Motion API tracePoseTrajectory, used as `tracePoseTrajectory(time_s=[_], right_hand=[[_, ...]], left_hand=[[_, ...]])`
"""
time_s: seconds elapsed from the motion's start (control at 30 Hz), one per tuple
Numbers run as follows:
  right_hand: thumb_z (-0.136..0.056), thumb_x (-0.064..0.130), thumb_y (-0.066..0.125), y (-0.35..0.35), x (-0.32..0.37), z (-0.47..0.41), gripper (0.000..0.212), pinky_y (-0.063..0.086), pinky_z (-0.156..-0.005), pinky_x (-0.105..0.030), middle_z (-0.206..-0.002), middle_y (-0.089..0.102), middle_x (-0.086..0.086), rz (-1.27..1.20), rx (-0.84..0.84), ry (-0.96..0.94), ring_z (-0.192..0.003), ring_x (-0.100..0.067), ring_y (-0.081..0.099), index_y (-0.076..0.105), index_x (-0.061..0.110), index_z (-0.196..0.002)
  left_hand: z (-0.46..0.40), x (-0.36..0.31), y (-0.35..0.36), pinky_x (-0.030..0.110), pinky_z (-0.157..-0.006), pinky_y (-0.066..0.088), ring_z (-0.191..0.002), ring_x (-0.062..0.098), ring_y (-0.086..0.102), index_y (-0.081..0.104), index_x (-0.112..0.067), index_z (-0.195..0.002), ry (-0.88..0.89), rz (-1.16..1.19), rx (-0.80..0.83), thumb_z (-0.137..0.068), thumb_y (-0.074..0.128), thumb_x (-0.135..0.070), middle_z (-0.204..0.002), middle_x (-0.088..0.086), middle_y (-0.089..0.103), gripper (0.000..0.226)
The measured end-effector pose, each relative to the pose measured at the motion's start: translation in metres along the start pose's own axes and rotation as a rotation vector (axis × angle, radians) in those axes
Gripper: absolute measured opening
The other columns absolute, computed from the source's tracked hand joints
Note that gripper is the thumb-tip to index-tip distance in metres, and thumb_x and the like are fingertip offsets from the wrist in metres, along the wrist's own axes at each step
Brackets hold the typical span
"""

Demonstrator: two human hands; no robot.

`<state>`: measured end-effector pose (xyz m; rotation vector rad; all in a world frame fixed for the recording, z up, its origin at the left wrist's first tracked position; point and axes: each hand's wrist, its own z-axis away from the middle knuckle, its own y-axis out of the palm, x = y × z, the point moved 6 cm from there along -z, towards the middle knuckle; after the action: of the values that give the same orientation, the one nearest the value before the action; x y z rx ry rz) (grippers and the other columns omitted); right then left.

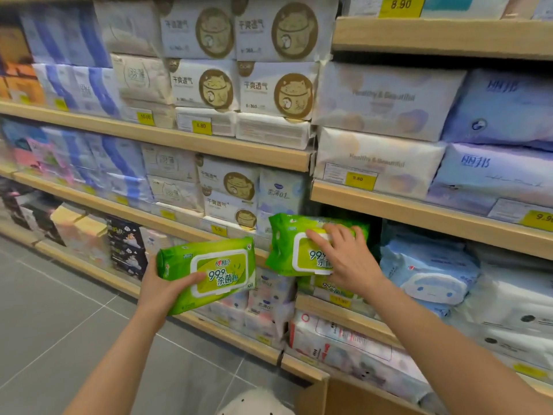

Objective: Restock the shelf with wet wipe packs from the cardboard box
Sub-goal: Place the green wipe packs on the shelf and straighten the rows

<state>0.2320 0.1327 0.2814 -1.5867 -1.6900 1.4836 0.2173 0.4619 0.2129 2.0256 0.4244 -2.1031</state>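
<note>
My left hand point(167, 287) grips a green wet wipe pack point(218, 265) with a white lid, held in the air in front of the shelves. My right hand point(344, 259) lies flat over a second green pack point(287, 244), fingers spread on its lid, at the front of a wooden shelf point(344, 314). That pack rests on another green pack point(326, 287) lying on the shelf. A corner of the cardboard box point(344, 396) shows at the bottom edge, below my right arm.
Pale blue wipe packs point(428, 274) fill the shelf right of the green ones. Tissue and pad packs crowd the shelves above and to the left, with yellow price tags point(357, 178) on the edges. Grey floor tiles point(59, 310) lie at lower left.
</note>
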Motion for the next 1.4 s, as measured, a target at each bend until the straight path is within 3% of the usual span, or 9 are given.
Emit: tracePoseTrajectory(time_s=[0.17,0.3,0.53,0.67,0.73,0.9,1.23,1.3,1.4], right_hand=[[-0.033,0.01,0.088,0.024,-0.026,-0.009,0.118,0.048,-0.074,-0.06,-0.113,0.058,-0.02,0.124,0.034,0.083,-0.098,-0.036,0.059,0.031,0.026,-0.136],[-0.035,0.008,0.087,0.043,-0.034,-0.002,0.123,0.04,-0.09,-0.063,-0.114,0.059,-0.018,0.153,0.052,0.183,-0.101,-0.036,0.059,0.024,0.024,-0.14],[-0.042,0.065,0.078,0.054,-0.019,0.003,0.12,0.038,-0.097,-0.063,-0.121,0.055,-0.018,0.038,0.059,0.133,-0.115,-0.036,0.052,0.032,0.006,-0.136],[-0.047,0.041,0.085,0.052,0.007,-0.008,0.12,0.039,-0.095,-0.062,-0.134,0.048,-0.021,0.055,0.036,-0.07,-0.119,-0.038,0.049,0.017,0.025,-0.144],[-0.048,0.029,0.087,0.049,0.002,-0.008,0.111,0.043,-0.088,-0.062,-0.127,0.051,-0.024,0.053,0.018,-0.041,-0.112,-0.04,0.052,0.025,0.033,-0.14],[-0.038,0.014,0.087,0.044,-0.028,-0.01,0.088,0.044,-0.082,-0.063,-0.115,0.054,-0.026,-0.011,-0.014,0.286,-0.098,-0.044,0.055,0.047,0.019,-0.117],[-0.033,0.008,0.084,0.083,-0.031,-0.053,0.072,0.047,-0.079,-0.062,-0.101,0.062,-0.021,0.105,0.053,0.396,-0.085,-0.036,0.06,0.064,0.014,-0.102],[-0.036,0.016,0.087,0.087,-0.029,-0.056,0.073,0.045,-0.085,-0.061,-0.107,0.061,-0.019,0.098,0.104,0.352,-0.093,-0.035,0.059,0.063,0.015,-0.105],[-0.064,0.033,0.076,0.09,-0.029,-0.049,0.074,0.021,-0.105,-0.063,-0.137,0.041,-0.02,0.003,0.127,0.223,-0.127,-0.037,0.036,0.046,0.019,-0.13]], left_hand=[[-0.011,0.03,0.018,0.048,-0.09,0.051,-0.104,0.029,0.06,0.043,-0.016,-0.133,-0.027,0.006,0.013,-0.019,0.085,-0.046,-0.12,0.008,0.06,0.125],[-0.01,0.047,0.035,0.049,-0.088,0.052,-0.105,0.029,0.061,0.04,-0.017,-0.136,-0.05,0.013,0.041,-0.018,0.087,-0.047,-0.123,0.01,0.06,0.13],[-0.008,0.053,0.045,0.047,-0.084,0.053,-0.104,0.029,0.061,0.039,-0.017,-0.137,-0.071,0.059,0.053,-0.019,0.087,-0.043,-0.124,0.01,0.059,0.129],[-0.008,0.049,0.047,0.034,-0.071,0.052,-0.096,0.026,0.062,0.046,-0.018,-0.127,-0.054,0.057,0.081,-0.023,0.085,-0.038,-0.114,0.008,0.062,0.114],[-0.008,0.049,0.048,0.037,-0.074,0.053,-0.097,0.027,0.062,0.045,-0.019,-0.128,-0.043,0.06,0.087,-0.02,0.083,-0.042,-0.114,0.008,0.061,0.117],[-0.006,0.048,0.058,0.038,-0.072,0.055,-0.096,0.027,0.064,0.048,-0.021,-0.123,-0.032,0.088,0.137,-0.021,0.085,-0.039,-0.112,0.007,0.063,0.11],[-0.015,0.044,0.072,0.042,-0.072,0.057,-0.094,0.025,0.066,0.051,-0.03,-0.117,0.003,0.158,0.185,-0.024,0.087,-0.034,-0.109,0.002,0.066,0.1],[-0.014,0.045,0.076,0.04,-0.07,0.057,-0.093,0.024,0.067,0.052,-0.032,-0.113,0.007,0.176,0.202,-0.024,0.086,-0.033,-0.107,0.001,0.067,0.096],[-0.012,0.047,0.08,0.043,-0.073,0.056,-0.095,0.027,0.066,0.052,-0.029,-0.116,0.007,0.179,0.223,-0.021,0.089,-0.034,-0.109,0.004,0.067,0.102]])
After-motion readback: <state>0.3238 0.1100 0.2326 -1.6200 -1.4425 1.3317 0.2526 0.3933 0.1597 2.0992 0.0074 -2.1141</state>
